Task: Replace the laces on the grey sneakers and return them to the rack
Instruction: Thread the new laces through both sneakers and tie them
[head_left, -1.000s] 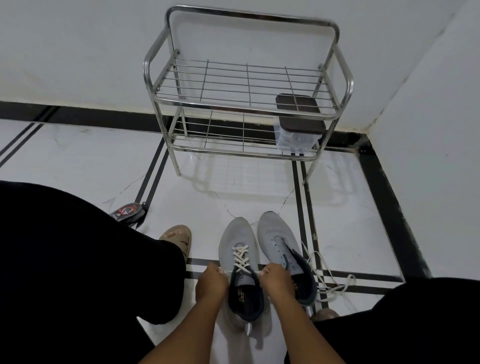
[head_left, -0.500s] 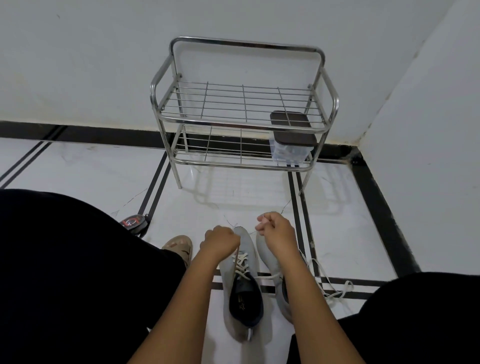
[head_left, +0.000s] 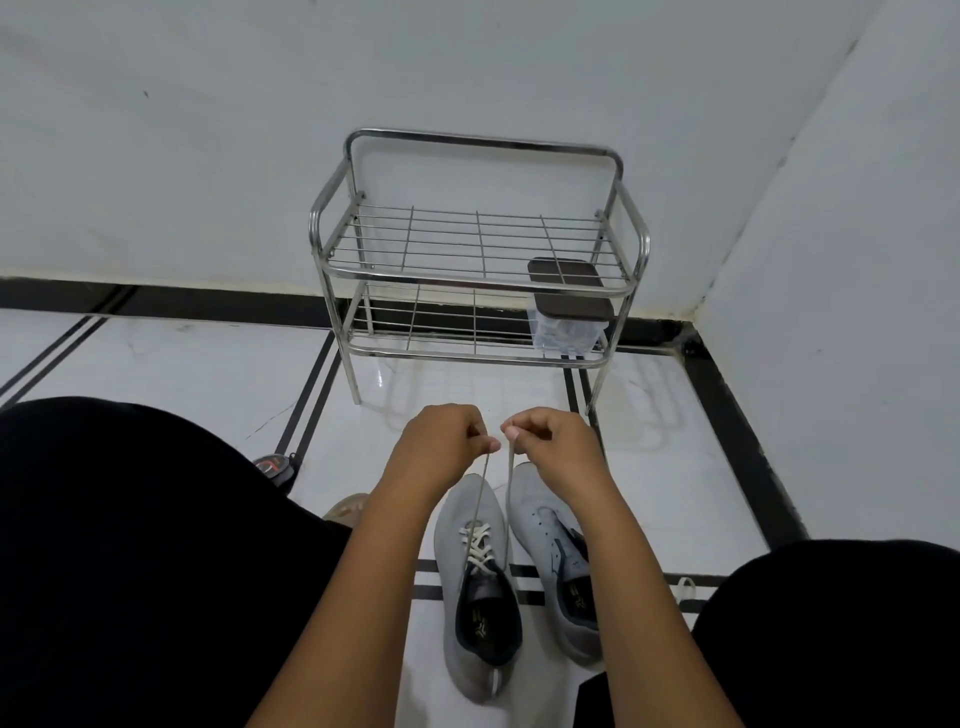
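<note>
Two grey sneakers stand side by side on the white floor between my knees. The left sneaker (head_left: 470, 525) carries a cream lace (head_left: 479, 548) crossed through its eyelets; the right sneaker (head_left: 543, 525) shows bare eyelets. My left hand (head_left: 439, 447) and my right hand (head_left: 550, 447) are raised above the toes, each pinching one end of that lace, both ends pulled up taut. A loose white lace (head_left: 684, 584) peeks out by my right knee. The steel shoe rack (head_left: 478, 280) stands against the wall ahead.
A clear box with a dark lid (head_left: 569, 312) sits on the rack's lower shelf at the right. A small black and red gadget (head_left: 272, 465) and a tan sandal (head_left: 345, 506) lie by my left knee. The walls meet in a corner at the right.
Both hands rose from the left sneaker's collar to above the toes, drawing the lace ends up taut. The view tilted, so the rack sits lower in frame.
</note>
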